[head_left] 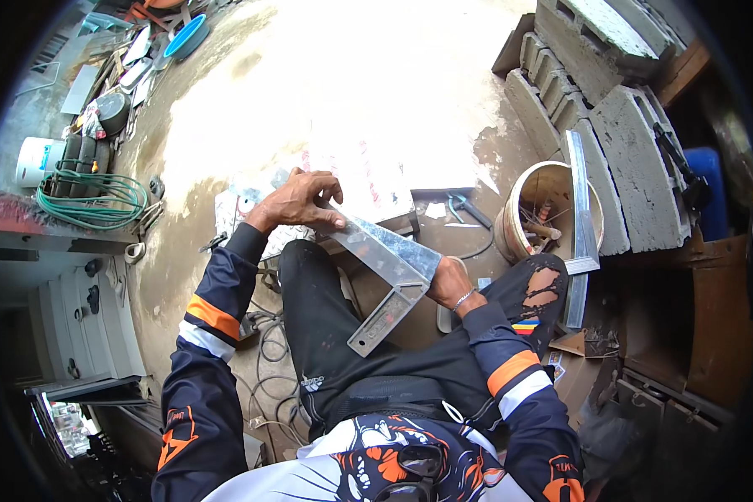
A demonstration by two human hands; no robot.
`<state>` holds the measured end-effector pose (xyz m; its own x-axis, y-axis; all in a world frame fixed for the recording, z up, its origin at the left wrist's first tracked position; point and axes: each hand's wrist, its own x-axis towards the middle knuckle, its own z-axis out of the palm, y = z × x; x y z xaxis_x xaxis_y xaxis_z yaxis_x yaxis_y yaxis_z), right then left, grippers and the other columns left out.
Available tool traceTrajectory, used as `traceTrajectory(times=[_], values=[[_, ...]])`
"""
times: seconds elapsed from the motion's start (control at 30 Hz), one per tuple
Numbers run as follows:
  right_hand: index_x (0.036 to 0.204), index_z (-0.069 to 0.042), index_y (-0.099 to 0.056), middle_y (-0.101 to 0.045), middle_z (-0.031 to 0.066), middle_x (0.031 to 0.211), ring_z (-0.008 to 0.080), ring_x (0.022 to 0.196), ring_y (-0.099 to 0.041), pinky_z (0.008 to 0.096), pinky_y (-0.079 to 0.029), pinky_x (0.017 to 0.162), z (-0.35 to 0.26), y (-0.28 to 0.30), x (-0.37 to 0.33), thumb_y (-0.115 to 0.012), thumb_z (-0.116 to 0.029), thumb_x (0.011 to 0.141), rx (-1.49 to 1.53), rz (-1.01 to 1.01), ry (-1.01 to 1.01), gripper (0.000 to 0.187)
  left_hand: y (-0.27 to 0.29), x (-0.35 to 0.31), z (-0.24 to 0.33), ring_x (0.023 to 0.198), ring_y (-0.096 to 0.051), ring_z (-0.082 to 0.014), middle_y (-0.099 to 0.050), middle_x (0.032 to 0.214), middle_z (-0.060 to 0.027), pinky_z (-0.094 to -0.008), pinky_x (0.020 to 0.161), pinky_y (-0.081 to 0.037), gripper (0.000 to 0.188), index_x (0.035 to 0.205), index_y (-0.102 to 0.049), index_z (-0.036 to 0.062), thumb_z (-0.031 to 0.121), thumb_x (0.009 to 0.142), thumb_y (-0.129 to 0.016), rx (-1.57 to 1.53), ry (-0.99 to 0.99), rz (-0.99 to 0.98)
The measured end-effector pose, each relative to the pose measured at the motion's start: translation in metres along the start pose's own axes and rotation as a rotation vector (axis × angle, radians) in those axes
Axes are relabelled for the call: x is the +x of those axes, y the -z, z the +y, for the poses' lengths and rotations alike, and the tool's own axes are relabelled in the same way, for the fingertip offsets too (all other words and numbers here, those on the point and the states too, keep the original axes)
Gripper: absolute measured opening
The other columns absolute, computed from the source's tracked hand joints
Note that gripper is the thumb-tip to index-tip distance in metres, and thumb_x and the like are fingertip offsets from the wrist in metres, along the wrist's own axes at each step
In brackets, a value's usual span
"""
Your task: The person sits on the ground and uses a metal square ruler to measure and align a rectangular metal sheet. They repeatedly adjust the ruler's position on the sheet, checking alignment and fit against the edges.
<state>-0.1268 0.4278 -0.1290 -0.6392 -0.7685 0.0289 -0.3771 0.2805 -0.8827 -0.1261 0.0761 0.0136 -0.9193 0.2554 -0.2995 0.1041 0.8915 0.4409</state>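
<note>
A try square (pixel 371 256) with a grey handle (pixel 386 320) lies along a shiny sheet-metal strip (pixel 403 243) above my lap. My left hand (pixel 305 201) is closed at their far left end, its thumb near the blade. Around the strip's right end wraps my right hand (pixel 452 284), next to the square's corner; its fingertips are mostly hidden. The strip looks wider toward the right hand. The square's handle points toward me, over my trousers.
At right, a bucket (pixel 519 201) holds scraps, with a metal angle piece (pixel 583 209) against it. Concrete blocks (pixel 627 159) stand behind. Pliers (pixel 470 209) lie ahead on a glare-washed surface. Cables (pixel 269 343) lie by my left leg; a green hose (pixel 92 197) is coiled at left.
</note>
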Motion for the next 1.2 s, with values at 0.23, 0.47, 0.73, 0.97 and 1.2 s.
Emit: traceTrajectory(times=[0.23,0.47,0.73,0.97,1.2], values=[[0.128,-0.011,-0.069,-0.071,0.0237,0.116,0.0452,0.105,-0.068,0.0490,-0.057,0.088,0.011,-0.028,-0.004,-0.068,-0.007,0.086,-0.049,-0.022,0.070,0.042,-0.024,-0.016,-0.005,0.076,-0.057,-0.0189,-0.059,0.075,-0.0010,-0.0407,0.094,-0.033,0.056,0.118,-0.065,0.0167,0.068,0.103,-0.050,-0.041,-0.003,0.356],[0.130,-0.011,-0.068,-0.073,0.0223,0.112,0.0445,0.100,-0.070,0.0479,-0.058,0.083,0.018,-0.038,-0.007,-0.073,-0.015,0.091,-0.130,0.044,0.126,0.039,-0.034,-0.023,0.010,0.059,-0.051,-0.0206,-0.061,0.063,-0.0024,-0.0349,0.076,-0.035,0.056,0.093,-0.073,0.0163,0.054,0.112,-0.036,0.021,-0.033,0.828],[0.127,-0.009,-0.066,-0.072,0.0245,0.107,0.0466,0.095,-0.070,0.0522,-0.058,0.081,0.004,-0.050,-0.014,-0.068,-0.012,0.087,-0.156,0.028,0.135,0.040,0.026,-0.116,0.100,0.051,-0.045,-0.0168,-0.053,0.057,-0.0010,-0.0348,0.070,-0.032,0.060,0.086,-0.073,0.0128,0.053,0.111,-0.037,0.264,-0.251,1.044],[0.127,-0.008,-0.066,-0.072,0.0249,0.108,0.0471,0.096,-0.069,0.0528,-0.058,0.082,0.010,-0.063,-0.019,-0.071,-0.012,0.086,-0.125,0.047,0.142,0.042,0.052,-0.201,0.141,0.057,-0.038,-0.0157,-0.046,0.056,0.0001,-0.0346,0.071,-0.032,0.088,0.082,-0.070,0.0027,0.070,0.107,-0.020,0.450,-0.045,1.084],[0.124,-0.006,-0.066,-0.072,0.0257,0.100,0.0475,0.086,-0.070,0.0511,-0.058,0.073,0.003,-0.082,-0.030,-0.072,-0.013,0.091,-0.149,0.076,0.251,0.035,0.066,-0.230,0.126,0.050,-0.043,-0.0211,-0.054,0.059,-0.0038,-0.0367,0.071,-0.032,0.068,0.072,-0.062,0.0088,0.056,0.110,-0.031,0.433,-0.167,0.801]])
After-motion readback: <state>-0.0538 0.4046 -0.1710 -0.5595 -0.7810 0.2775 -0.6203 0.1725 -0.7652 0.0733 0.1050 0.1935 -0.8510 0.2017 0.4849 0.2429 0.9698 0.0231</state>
